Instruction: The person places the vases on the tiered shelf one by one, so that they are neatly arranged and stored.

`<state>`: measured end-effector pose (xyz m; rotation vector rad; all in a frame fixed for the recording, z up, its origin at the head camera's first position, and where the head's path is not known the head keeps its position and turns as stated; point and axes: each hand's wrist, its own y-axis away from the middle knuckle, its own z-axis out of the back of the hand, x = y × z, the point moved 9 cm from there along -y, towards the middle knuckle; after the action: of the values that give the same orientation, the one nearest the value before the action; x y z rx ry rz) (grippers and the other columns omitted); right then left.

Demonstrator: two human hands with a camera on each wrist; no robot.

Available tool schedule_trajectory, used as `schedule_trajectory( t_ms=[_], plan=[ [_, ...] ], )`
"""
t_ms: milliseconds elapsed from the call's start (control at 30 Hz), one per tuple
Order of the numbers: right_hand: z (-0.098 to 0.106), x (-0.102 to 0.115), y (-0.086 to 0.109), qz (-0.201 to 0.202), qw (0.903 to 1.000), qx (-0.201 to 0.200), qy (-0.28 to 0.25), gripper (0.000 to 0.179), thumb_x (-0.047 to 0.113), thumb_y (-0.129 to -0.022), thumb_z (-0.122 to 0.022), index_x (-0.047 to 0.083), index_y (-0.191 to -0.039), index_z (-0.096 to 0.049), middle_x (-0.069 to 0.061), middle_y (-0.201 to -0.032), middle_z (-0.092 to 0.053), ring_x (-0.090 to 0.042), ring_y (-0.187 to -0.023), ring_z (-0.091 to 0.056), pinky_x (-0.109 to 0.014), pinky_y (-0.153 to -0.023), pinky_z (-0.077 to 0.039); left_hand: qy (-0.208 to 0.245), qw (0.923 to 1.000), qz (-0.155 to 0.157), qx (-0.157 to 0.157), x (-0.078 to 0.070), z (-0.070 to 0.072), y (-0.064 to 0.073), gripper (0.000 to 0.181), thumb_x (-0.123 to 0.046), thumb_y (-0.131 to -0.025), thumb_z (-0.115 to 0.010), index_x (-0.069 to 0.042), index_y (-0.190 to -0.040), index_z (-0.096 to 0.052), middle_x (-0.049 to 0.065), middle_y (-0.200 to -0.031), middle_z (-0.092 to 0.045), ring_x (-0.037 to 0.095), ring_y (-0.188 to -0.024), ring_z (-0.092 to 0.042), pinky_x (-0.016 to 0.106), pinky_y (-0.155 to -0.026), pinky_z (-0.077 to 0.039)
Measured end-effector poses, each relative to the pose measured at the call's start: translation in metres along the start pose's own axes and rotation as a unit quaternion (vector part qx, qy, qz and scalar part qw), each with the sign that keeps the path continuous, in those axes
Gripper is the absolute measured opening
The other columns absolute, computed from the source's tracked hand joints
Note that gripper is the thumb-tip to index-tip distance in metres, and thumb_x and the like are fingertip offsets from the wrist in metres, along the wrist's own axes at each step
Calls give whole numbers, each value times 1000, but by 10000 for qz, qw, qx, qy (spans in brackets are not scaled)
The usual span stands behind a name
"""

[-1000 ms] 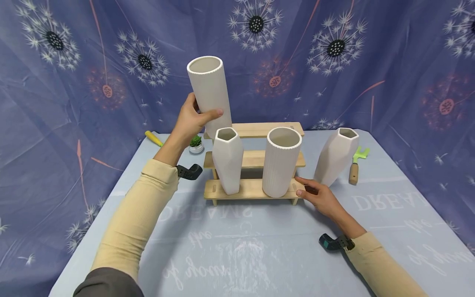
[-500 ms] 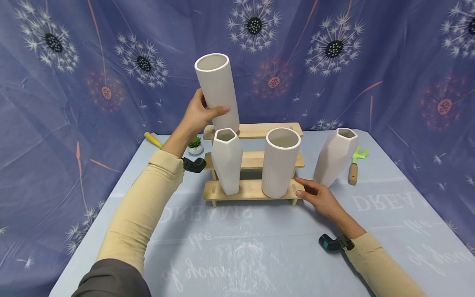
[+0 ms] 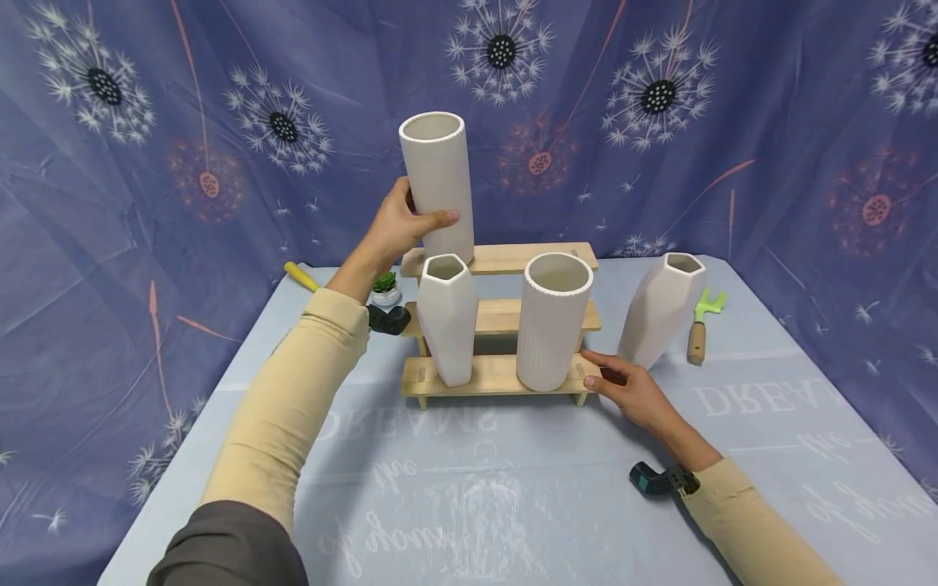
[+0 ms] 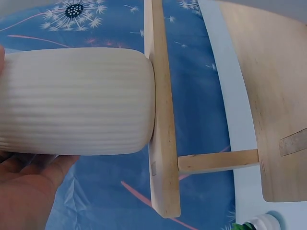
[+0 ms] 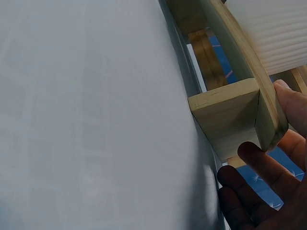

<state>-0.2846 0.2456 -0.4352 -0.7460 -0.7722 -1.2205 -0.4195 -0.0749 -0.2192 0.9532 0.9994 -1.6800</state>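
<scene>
A white ribbed cylindrical vase (image 3: 441, 179) stands nearly upright at the left end of the top tier of a wooden three-tier stand (image 3: 538, 257). My left hand (image 3: 399, 224) grips its side, thumb across the front. In the left wrist view the vase's base (image 4: 139, 100) meets the top board (image 4: 165, 120). My right hand (image 3: 628, 391) holds the right end of the lowest tier (image 5: 271, 110), thumb (image 5: 290, 103) at the board's upper face and fingers around its end. On that tier stand a faceted white vase (image 3: 449, 325) and a wider ribbed vase (image 3: 554, 325).
Right of the stand, another faceted white vase (image 3: 659, 313) leans on the table. Beyond it lies a green fork tool (image 3: 699, 334) with a wooden handle. Left of the stand are a small potted succulent (image 3: 385, 286) and a yellow handle (image 3: 300, 275).
My left hand has moved the cylindrical vase rightward onto the top tier and tipped it more upright. The right hand stays at the lowest tier's end.
</scene>
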Motion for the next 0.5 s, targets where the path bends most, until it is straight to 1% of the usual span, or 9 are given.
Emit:
schedule_trajectory(
  t_ms=[100, 233, 500],
  plan=[
    [0, 0, 0, -11, 10000, -3, 6, 53, 31, -89, -64, 16, -139, -49, -15, -142, -47, -32, -121, -52, -13, -83, -44, -15, 9999, 102, -31, 2, 1, -2, 81, -30, -77, -78, -15, -140, -28, 7, -140, -44, 22, -124, -50, 42, -101, -44],
    [0, 0, 0, -22, 10000, -9, 22, 53, 32, -89, -64, 16, -138, -49, -15, -142, -48, -32, -121, -52, -14, -83, -44, -3, 9999, 173, 7, 4, 0, -4, 82, -32, -77, -77, -15, -140, -28, 7, -140, -43, 22, -124, -50, 42, -102, -44],
    [0, -1, -1, -3, 10000, -16, 38, 53, 32, -90, -63, 15, -138, -49, -15, -142, -48, -33, -122, -52, -12, -84, -43, -92, 9998, 179, 93, 2, -3, -6, 82, -33, -78, -77, -15, -141, -27, 7, -141, -42, 23, -125, -49, 42, -102, -43]
  ],
)
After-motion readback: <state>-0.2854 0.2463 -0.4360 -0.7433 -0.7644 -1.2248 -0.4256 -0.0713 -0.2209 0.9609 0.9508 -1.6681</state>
